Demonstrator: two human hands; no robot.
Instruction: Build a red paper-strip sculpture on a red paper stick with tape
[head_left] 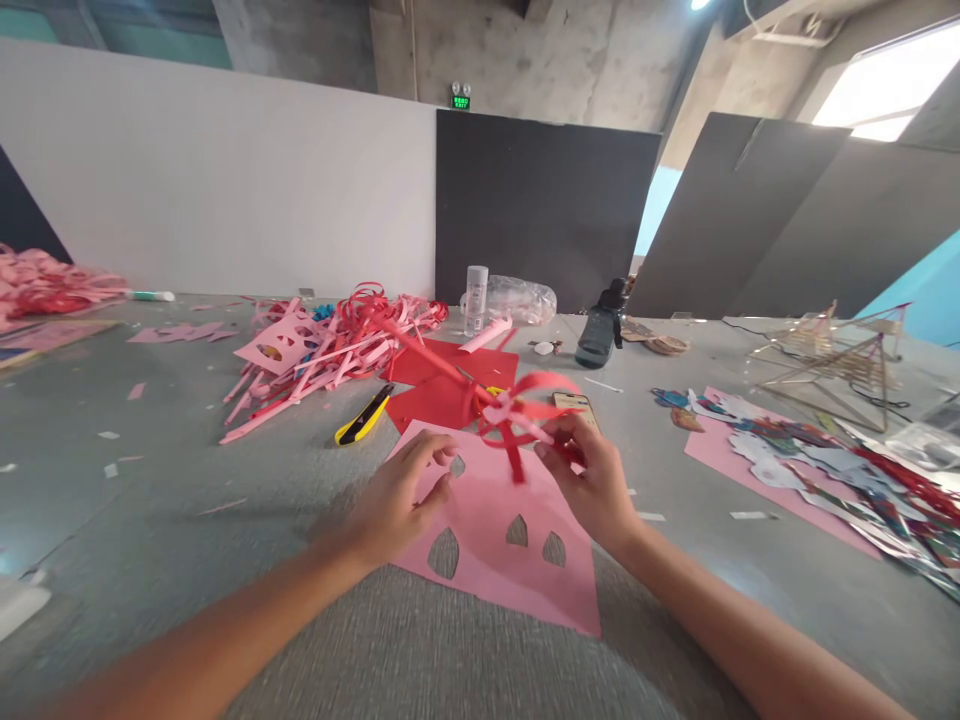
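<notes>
My left hand [397, 500] rests on the left edge of a pink paper sheet [510, 570] with arch-shaped cut-outs, its fingers curled and pressing on the paper. To the right, my right hand [589, 475] pinches a bundle of curled red paper strips [525, 405] held a little above the sheet. Red paper sheets [450, 385] lie just beyond, and a yellow and black utility knife [365, 415] lies to their left.
A heap of red and pink paper strips [330, 345] lies at the back left. A clear bottle [475, 300], a dark water bottle [600, 330], a stick frame [840, 360] and coloured cut-outs on pink paper [795, 450] stand to the right. Paper scraps dot the grey tabletop [150, 500].
</notes>
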